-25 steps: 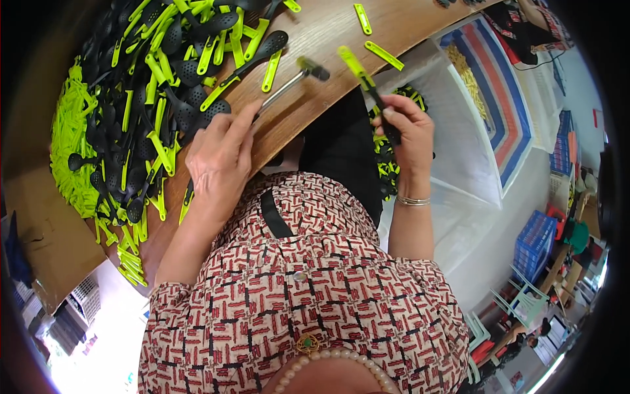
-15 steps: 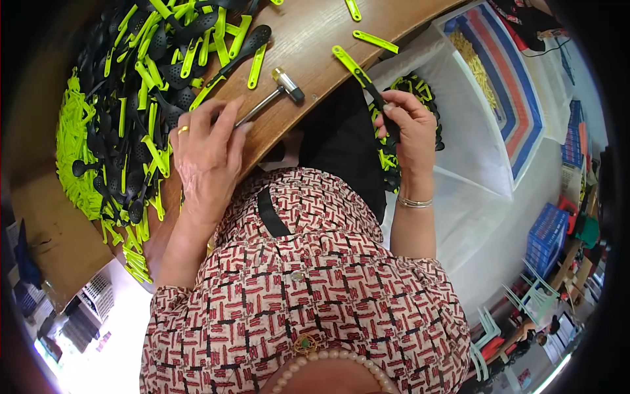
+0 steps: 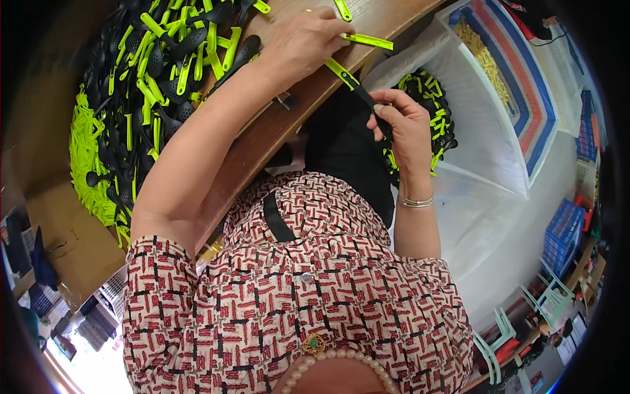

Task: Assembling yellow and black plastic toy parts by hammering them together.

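My right hand pinches the black shaft of a kitchen utensil whose lime-green handle end points up and left, at the table's edge. The utensil's head is hidden by the hand. Over the table, my left hand is stretched far forward, its fingertips closed at the left end of a loose lime-green handle strip. Another green strip lies just beyond those fingers. Under my left forearm a small hammer is mostly covered, only part of its head showing.
A large heap of black slotted spoons and ladles with green handles covers the table's left, beside a pile of green strips. Below the table's right edge sit more green-and-black utensils. A striped sack with yellowish pieces stands farther right.
My left hand has moved from beside the hammer handle forward and right to the loose green strip. My right hand still holds the utensil in nearly the same place.
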Demonstrator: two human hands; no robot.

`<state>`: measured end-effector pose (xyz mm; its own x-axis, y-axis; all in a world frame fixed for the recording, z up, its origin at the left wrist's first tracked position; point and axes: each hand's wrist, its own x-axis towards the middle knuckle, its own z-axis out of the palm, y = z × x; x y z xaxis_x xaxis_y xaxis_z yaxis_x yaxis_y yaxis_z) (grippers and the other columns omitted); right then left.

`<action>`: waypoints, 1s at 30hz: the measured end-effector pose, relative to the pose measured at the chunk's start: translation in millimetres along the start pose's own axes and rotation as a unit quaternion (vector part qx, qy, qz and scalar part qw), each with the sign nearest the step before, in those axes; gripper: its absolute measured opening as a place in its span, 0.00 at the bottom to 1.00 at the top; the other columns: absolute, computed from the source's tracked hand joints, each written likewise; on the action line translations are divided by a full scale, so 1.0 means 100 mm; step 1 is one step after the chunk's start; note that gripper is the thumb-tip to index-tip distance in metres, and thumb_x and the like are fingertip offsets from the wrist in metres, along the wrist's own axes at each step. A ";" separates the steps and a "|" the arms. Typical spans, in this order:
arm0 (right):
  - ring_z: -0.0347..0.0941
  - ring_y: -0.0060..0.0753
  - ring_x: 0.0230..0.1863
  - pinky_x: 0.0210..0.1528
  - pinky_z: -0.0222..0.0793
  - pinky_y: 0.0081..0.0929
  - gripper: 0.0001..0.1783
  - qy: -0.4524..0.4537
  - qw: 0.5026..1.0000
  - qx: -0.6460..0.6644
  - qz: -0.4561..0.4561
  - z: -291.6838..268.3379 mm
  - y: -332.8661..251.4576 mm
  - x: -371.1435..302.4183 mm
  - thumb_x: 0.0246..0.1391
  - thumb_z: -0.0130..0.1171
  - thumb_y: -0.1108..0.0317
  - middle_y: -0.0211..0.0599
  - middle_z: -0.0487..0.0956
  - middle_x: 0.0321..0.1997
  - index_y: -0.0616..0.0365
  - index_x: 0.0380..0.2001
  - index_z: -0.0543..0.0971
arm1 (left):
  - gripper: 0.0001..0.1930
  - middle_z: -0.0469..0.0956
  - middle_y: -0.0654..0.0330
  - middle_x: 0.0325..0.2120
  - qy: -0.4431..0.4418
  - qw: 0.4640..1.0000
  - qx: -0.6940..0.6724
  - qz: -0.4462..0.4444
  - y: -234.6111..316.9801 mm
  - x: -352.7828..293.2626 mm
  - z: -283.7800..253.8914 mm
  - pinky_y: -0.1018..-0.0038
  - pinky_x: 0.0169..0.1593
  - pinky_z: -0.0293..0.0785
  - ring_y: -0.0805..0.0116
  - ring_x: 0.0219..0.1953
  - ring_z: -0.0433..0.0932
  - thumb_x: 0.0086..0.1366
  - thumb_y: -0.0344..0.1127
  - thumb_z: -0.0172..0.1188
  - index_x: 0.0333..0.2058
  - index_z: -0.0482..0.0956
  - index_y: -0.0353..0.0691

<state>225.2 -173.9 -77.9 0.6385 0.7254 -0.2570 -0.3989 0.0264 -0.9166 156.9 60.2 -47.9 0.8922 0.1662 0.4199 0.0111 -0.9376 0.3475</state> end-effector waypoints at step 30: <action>0.74 0.19 0.24 0.24 0.67 0.15 0.11 0.003 0.997 -0.069 -0.022 0.15 -0.09 -0.01 0.58 0.55 0.80 0.33 0.79 0.33 0.68 0.44 0.82 | 0.10 0.81 0.59 0.35 0.153 0.969 -0.038 0.191 0.20 -0.29 -0.46 0.73 0.33 0.76 0.64 0.31 0.81 0.54 0.20 0.67 0.36 0.84 0.39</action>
<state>218.4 -164.6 -64.8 0.6569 0.7218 -0.2179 -0.2765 -0.0382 -0.9603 110.4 50.5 -14.2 0.6487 -0.0942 0.7552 -0.3372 -0.9252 0.1743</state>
